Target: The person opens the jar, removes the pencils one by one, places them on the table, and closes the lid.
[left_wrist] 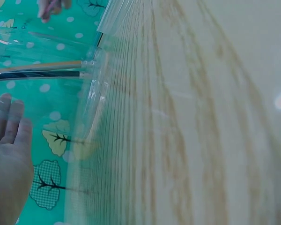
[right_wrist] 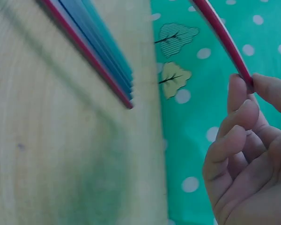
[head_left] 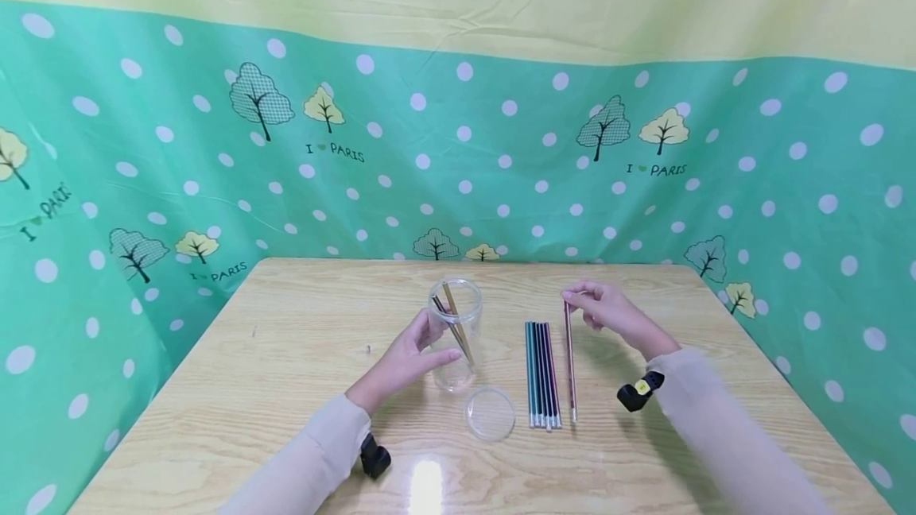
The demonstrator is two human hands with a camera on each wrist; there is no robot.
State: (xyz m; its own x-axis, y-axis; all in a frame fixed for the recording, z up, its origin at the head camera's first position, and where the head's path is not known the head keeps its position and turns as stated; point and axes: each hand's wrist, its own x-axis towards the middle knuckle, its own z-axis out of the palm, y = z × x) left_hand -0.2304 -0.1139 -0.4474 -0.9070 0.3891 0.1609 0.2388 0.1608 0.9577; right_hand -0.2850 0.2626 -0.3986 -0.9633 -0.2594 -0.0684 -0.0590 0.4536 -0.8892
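Observation:
My left hand (head_left: 408, 360) holds a tall clear jar (head_left: 445, 378) upright, thumb in front and fingers at its left side. Inside the jar, a gold pencil (head_left: 452, 302) and a dark pencil lean crosswise; the left wrist view shows them through the wall. Thumb and fingertips of my right hand (head_left: 608, 312) pinch the upper end of a dark red pencil (head_left: 570, 364), also visible in the right wrist view (right_wrist: 225, 40). It hangs just right of a row of several pencils (head_left: 541, 376), teal through dark blue to red, lying side by side.
A round clear lid (head_left: 490, 413) lies flat in front of the jar, left of the pencil row. The wooden table (head_left: 300, 404) ends at a green printed curtain (head_left: 501, 205) behind and at both sides. A tiny speck (head_left: 368, 349) lies left of the jar.

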